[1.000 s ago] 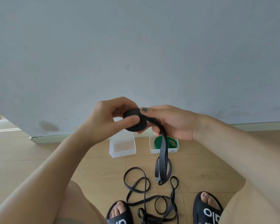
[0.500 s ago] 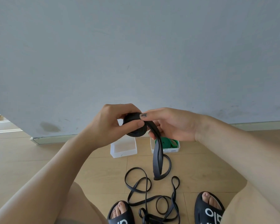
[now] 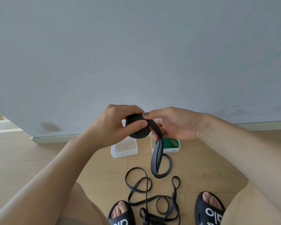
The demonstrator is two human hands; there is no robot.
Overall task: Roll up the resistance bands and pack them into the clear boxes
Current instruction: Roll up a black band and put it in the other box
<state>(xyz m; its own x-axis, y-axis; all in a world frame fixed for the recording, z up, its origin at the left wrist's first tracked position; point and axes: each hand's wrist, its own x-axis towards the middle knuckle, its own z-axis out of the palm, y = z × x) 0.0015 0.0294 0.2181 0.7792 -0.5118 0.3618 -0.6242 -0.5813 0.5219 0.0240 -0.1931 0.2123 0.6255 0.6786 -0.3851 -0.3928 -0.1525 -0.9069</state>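
My left hand [image 3: 113, 125] pinches a partly rolled black resistance band [image 3: 139, 129], thumb across the coil's face. My right hand [image 3: 173, 124] holds the same band at the coil's right side, forefinger on its top. The unrolled tail [image 3: 156, 161] hangs down in a loop above the floor. Two clear boxes stand on the floor by the wall: the left one [image 3: 124, 150] shows nothing inside, the right one [image 3: 175, 150] holds a rolled green band [image 3: 170, 142]. More thin black bands [image 3: 146, 197] lie tangled on the floor.
A grey wall [image 3: 136, 54] with a skirting strip runs right behind the boxes. My two feet in black slides [image 3: 209, 210] rest either side of the tangled bands. My knees fill the lower corners. Wooden floor [image 3: 201, 168] surrounds the boxes.
The coil has grown a little as more band wound on. The hanging tail has shortened and its loop has risen off the floor. Both hands have kept their hold.
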